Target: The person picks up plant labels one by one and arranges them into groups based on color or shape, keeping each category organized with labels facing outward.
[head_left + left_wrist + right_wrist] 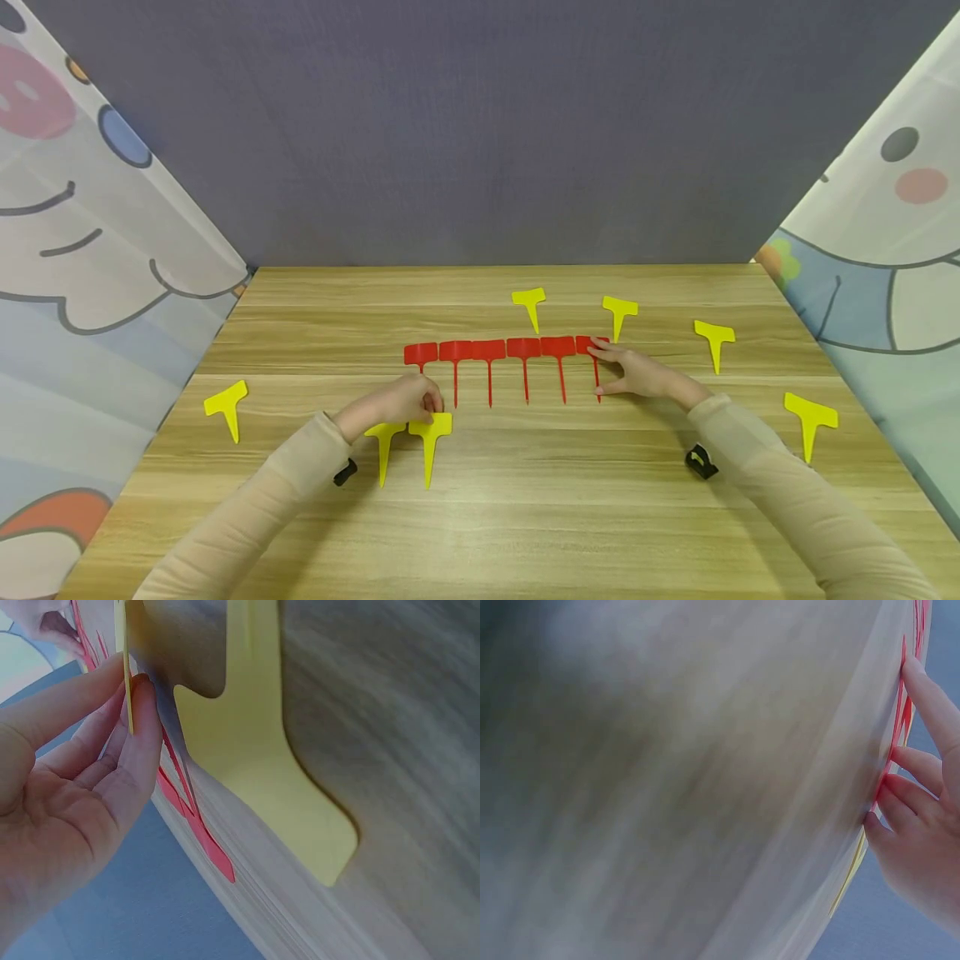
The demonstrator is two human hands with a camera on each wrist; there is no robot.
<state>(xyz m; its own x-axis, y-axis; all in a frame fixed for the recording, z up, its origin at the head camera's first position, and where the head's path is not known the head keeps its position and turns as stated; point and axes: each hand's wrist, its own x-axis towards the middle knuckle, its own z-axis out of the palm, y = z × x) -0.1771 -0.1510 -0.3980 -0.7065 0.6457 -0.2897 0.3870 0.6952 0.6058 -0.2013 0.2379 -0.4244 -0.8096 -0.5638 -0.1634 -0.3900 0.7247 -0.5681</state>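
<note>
In the head view, several red T-shaped plant labels (489,350) lie side by side in a row, stems toward me. My left hand (402,398) pinches a yellow T-shaped plant label (430,427) by its head, just below the row's left end; the left wrist view shows this label (128,682) edge-on between thumb and fingers. Beside it lies a second yellow label (385,442), its head partly behind the hand. At the row's right end, my right hand (637,372) touches the last red label (583,344) with spread fingers, the thumb near its stem tip.
Other yellow labels lie scattered on the wooden table (525,525): one at the left (227,407), two behind the row, including a yellow label (529,305), and two at the right, including a yellow label (810,419). A grey panel (495,142) stands at the back.
</note>
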